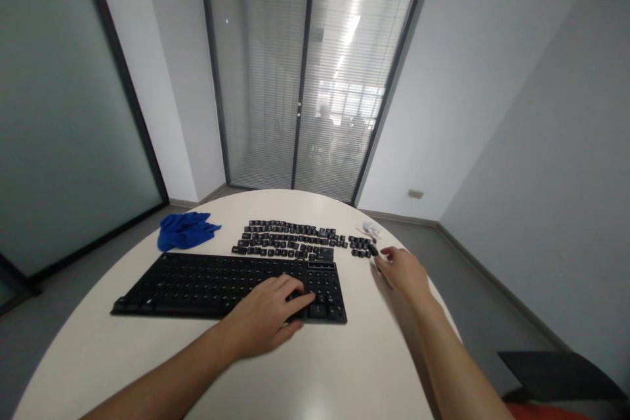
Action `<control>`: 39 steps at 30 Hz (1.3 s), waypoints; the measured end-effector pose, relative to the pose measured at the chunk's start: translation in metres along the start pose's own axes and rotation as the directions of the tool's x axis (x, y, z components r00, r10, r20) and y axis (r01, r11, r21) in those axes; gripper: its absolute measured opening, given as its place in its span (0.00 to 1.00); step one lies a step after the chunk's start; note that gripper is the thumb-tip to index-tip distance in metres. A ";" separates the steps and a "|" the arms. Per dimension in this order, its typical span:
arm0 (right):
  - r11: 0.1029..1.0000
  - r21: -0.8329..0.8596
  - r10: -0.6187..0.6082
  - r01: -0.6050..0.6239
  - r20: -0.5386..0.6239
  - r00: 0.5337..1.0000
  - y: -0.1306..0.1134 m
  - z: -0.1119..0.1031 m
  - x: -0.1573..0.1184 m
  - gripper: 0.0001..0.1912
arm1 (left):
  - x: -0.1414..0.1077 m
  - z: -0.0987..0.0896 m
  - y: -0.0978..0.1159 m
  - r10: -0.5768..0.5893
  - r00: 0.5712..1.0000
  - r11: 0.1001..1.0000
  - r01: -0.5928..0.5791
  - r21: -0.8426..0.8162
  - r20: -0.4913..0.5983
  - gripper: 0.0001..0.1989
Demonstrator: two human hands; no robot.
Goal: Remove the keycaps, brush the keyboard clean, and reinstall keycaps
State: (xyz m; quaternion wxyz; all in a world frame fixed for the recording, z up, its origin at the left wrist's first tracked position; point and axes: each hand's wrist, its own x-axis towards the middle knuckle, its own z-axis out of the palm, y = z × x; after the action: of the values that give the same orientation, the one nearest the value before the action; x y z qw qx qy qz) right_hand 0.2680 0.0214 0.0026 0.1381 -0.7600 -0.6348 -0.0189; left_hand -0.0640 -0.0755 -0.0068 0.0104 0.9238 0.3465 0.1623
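A black keyboard [197, 283] with most of its keycaps off lies across the table. My left hand [268, 315] rests over its right part, fingers apart, with the index fingertip at the number-pad area. Behind the keyboard, loose black keycaps [280, 238] lie in rows, with a smaller group [359, 245] to their right. Beside that smaller group, my right hand [401, 270] has its fingers closed on a small dark object [373, 250], perhaps a keycap or a tool; its exact shape is too small to tell.
A blue cloth [186, 231] lies behind the keyboard's left end. Something white and crumpled [371, 230] sits near the right edge of the round white table [315, 367]. A black chair part [561, 374] shows at the lower right.
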 end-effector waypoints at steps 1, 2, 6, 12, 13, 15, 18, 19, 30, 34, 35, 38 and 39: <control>1.000 -0.015 0.002 -0.002 0.020 1.000 -0.001 0.002 0.000 0.20 | 0.000 0.000 0.000 0.002 1.000 1.000 -0.002 0.000 0.000 0.24; 1.000 -0.027 0.002 -0.001 0.035 0.999 -0.001 0.004 0.000 0.19 | -0.001 0.000 0.000 0.004 1.000 1.000 -0.004 0.001 0.002 0.24; 0.999 -0.033 -0.007 0.009 0.053 0.999 -0.003 0.007 -0.001 0.17 | -0.002 0.000 -0.001 0.007 1.000 1.000 -0.007 0.014 0.015 0.24; 0.991 0.130 -0.048 0.042 0.047 0.998 -0.012 0.001 -0.005 0.15 | -0.004 -0.003 -0.001 0.010 1.000 1.000 -0.010 0.005 0.022 0.25; 0.977 0.203 -0.071 0.060 0.051 0.996 -0.015 0.001 -0.007 0.15 | -0.004 -0.003 -0.001 0.009 1.000 1.000 -0.009 0.005 0.025 0.25; 0.928 0.355 -0.150 0.112 0.082 0.985 -0.025 0.001 -0.012 0.14 | -0.003 -0.004 -0.001 0.008 1.000 1.000 -0.008 0.005 0.029 0.24; 0.782 0.610 -0.310 0.131 0.198 0.930 -0.041 0.001 -0.024 0.13 | -0.003 -0.004 -0.002 0.011 0.999 1.000 -0.011 0.005 0.032 0.24; 0.726 0.682 -0.350 0.090 0.254 0.902 -0.046 0.001 -0.028 0.13 | -0.003 -0.004 -0.002 0.011 1.000 1.000 -0.011 0.005 0.029 0.25; 0.628 0.754 -0.453 -0.190 0.553 0.699 -0.053 -0.001 -0.044 0.11 | -0.004 -0.002 -0.004 0.022 1.000 1.000 -0.022 -0.006 0.006 0.24; 0.639 0.755 -0.501 -0.144 0.551 0.668 -0.051 -0.006 -0.045 0.13 | -0.003 -0.003 -0.004 0.029 1.000 1.000 -0.029 -0.003 0.004 0.24; 0.645 0.754 -0.513 -0.126 0.549 0.660 -0.051 -0.008 -0.045 0.13 | -0.003 -0.003 -0.004 0.029 1.000 1.000 -0.029 -0.001 0.004 0.24; 0.649 0.759 -0.575 -0.042 0.526 0.627 -0.047 -0.011 -0.046 0.16 | -0.004 -0.003 -0.004 0.024 1.000 1.000 -0.024 0.001 0.009 0.24; 0.648 0.762 -0.596 -0.014 0.519 0.613 -0.045 -0.011 -0.046 0.19 | -0.004 -0.003 -0.004 0.023 1.000 1.000 -0.023 0.002 0.011 0.24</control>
State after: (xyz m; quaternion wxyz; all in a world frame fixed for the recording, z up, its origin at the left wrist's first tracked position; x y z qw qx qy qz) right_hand 0.2169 -0.0182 0.0125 0.1423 -0.4601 -0.7152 0.5064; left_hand -0.0701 -0.0748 -0.0059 0.0095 0.9285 0.3361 0.1572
